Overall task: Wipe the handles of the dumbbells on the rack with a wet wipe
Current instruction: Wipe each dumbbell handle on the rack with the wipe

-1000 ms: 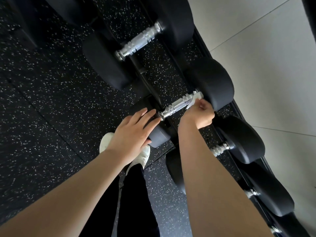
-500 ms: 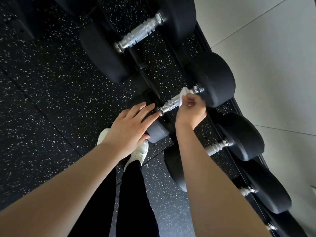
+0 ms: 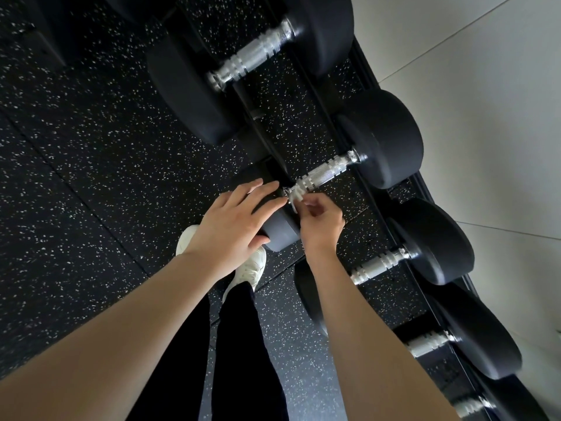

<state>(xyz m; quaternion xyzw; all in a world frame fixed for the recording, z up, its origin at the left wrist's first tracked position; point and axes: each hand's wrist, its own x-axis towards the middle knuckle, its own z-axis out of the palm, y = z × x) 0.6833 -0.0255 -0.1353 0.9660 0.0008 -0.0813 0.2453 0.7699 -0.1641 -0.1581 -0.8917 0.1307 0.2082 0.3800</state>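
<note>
Half the dumbbell head (image 3: 280, 237) hides under the flat left hand (image 3: 230, 226); right hand (image 3: 321, 223) pinches a blurred wipe (image 3: 296, 195).

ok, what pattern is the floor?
The floor is black with white speckles; head view.

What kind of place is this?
Most likely a gym: black round-headed dumbbells with knurled chrome handles sit in a row on a black metal rack, over black rubber flooring flecked white.
</note>
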